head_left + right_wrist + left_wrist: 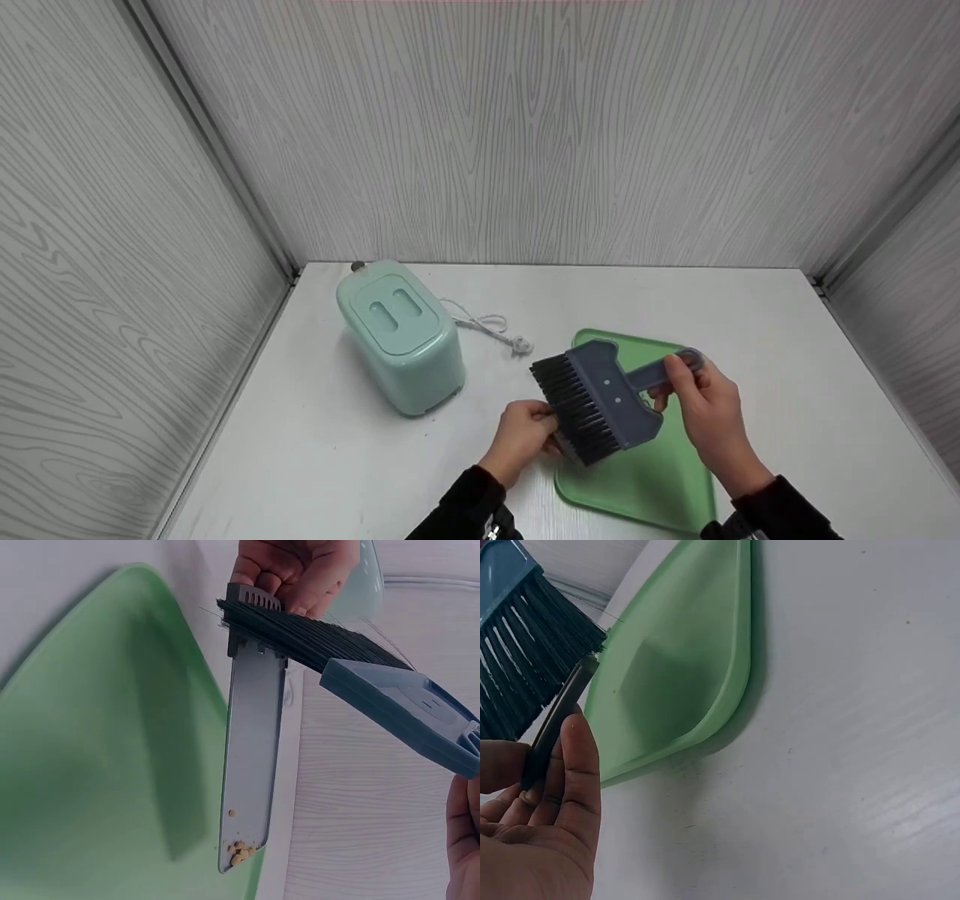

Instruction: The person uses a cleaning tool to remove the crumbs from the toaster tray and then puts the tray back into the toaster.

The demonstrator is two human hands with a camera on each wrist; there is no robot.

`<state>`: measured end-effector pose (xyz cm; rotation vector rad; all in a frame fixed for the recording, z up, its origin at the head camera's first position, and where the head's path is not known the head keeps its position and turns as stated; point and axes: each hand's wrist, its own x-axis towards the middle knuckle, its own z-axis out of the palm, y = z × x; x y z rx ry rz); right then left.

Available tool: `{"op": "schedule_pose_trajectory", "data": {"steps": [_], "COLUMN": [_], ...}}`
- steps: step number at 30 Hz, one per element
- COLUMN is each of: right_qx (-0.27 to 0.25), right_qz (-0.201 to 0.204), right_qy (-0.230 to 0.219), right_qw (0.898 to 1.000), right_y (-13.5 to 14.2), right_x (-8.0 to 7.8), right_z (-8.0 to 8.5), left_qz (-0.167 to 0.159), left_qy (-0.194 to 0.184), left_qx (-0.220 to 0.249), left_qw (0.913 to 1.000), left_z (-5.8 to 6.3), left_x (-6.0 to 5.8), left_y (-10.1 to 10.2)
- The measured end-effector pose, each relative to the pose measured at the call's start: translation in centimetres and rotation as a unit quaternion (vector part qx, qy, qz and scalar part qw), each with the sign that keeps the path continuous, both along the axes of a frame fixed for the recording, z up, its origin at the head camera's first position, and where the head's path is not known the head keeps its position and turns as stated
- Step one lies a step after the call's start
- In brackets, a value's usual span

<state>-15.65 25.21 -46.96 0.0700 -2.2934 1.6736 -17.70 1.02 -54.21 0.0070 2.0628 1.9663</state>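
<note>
My left hand (523, 435) pinches a crumb tray by its dark slotted end, thumb on one face and fingers on the other. In the right wrist view the crumb tray (253, 727) is long, flat and grey, with tan crumbs (240, 851) gathered at its far end. My right hand (709, 412) grips the handle of a blue-grey brush (619, 397) with black bristles. The bristles overlap the tray's slotted end in the right wrist view. Both are held over the left part of a green tray (637, 491).
A mint-green toaster (424, 352) with a lid on top stands at the back left. Its white cord and plug (521, 346) lie on the white table (337, 480) beside it. Wood-grain panels (480, 135) wall the table at the back and sides.
</note>
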Motion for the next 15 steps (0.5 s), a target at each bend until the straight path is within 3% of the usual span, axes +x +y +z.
{"op": "schedule_pose_trajectory", "data": {"steps": [6, 15], "right_qx": [0.043, 0.061], "right_qz": [-0.017, -0.045], "right_qy": [0.026, 0.009], "right_qw": [0.999, 0.997], "right_y": [0.8, 2.5], "right_x": [-0.3, -0.6], "right_z": [-0.6, -1.1], "left_qz": [0.001, 0.001], "left_qy": [-0.004, -0.013], "left_qx": [0.014, 0.012], "left_qw": [0.9999, 0.9998], "left_z": [0.1, 0.4], "left_x": [0.0, 0.1], "left_y": [0.0, -0.1]}}
